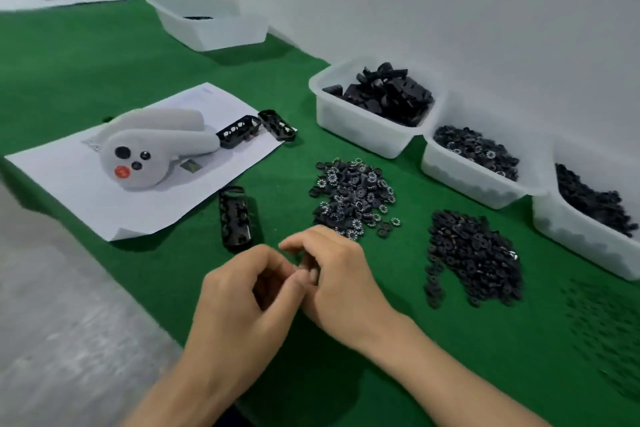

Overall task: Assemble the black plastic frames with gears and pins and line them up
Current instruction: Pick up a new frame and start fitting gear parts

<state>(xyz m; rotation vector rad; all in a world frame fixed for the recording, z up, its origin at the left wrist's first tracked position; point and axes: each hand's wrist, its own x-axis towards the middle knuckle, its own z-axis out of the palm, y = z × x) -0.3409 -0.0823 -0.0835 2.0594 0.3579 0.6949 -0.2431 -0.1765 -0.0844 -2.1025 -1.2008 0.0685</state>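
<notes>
The scene is lit brightly and evenly from above, and no glare is seen. Soft shadows are cast onto the green cloth [86,55] beside the white tubs [360,128] and under the curled corner of the sheet of paper [69,191]. The far left corner is smeared by blur, as are the small dark parts [606,322] at the right edge. Straight edges are bent near the borders by the wide lens.

Green felt mat [145,270], black frames [236,218], white-toothed black gears [353,198].
</notes>
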